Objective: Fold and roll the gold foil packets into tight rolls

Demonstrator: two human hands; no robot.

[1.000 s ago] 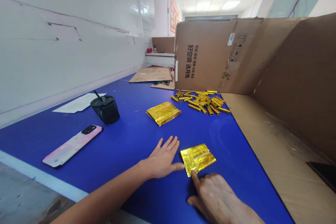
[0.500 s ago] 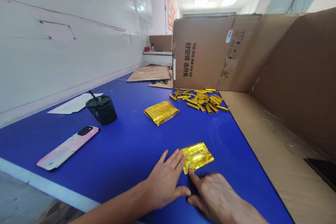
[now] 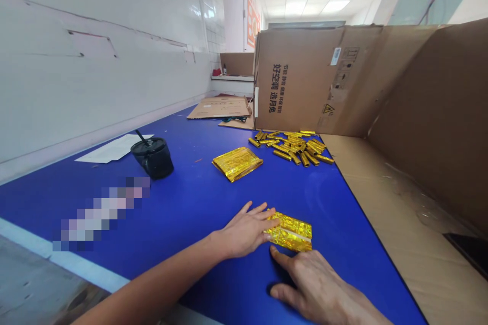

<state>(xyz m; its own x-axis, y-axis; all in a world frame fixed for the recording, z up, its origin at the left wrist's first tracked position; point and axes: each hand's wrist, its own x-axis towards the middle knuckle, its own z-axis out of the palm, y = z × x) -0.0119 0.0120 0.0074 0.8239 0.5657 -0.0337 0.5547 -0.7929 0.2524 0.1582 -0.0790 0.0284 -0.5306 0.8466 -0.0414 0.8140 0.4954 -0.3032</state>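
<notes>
Seen from the head view, the person's two bare hands are working low over a blue surface (image 3: 190, 190). A small gold foil piece (image 3: 293, 227) lies flat there, in front of the person, with a pale strip running along it to its right edge. The left hand (image 3: 246, 234) is spread wide, its fingertips resting over the foil piece's left end. The right hand (image 3: 319, 283) is just below, index finger stretched out toward the lower left corner and thumb well apart from it; nothing sits between them. Whether that hand touches the foil, I can't tell from here.

To me the step in hand looks like steadying and lining up this one piece. The next move would call for light pressure from the left fingers, so the thin foil doesn't skid, and a careful right fingertip at the near edge.

Further off lies a flat stack of gold foil (image 3: 238, 164), and beyond it to the right a loose heap of gold tubes (image 3: 301, 149), near a cardboard box (image 3: 297, 81). A black cup (image 3: 155, 160) stands over on the left, beside white paper (image 3: 110, 150).
</notes>
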